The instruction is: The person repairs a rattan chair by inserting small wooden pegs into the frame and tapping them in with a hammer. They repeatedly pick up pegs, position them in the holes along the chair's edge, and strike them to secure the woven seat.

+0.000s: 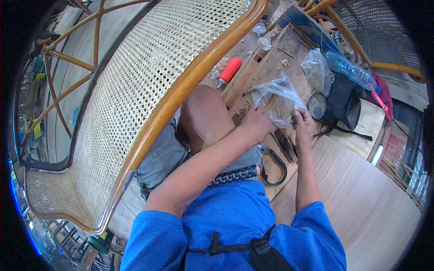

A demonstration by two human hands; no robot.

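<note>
Gripping a clear plastic bag (284, 92), our left hand (257, 124) and right hand (304, 123) near littered brown wooden boards (294, 61), pale woven-cane furniture (149, 67) alongside.

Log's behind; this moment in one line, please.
left hand: on clear plastic bag | right hand: pinching its edge | red bottle: untouched

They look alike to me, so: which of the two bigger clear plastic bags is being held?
The lower bag, pinched in the right hand; the upper-right bag lies untouched beside the clear bottle.

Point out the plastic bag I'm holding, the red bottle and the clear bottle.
Plastic bag (285, 92): head view, its crinkled film.
Red bottle (231, 70): head view, middle of its body.
Clear bottle (347, 68): head view, its side.
</note>
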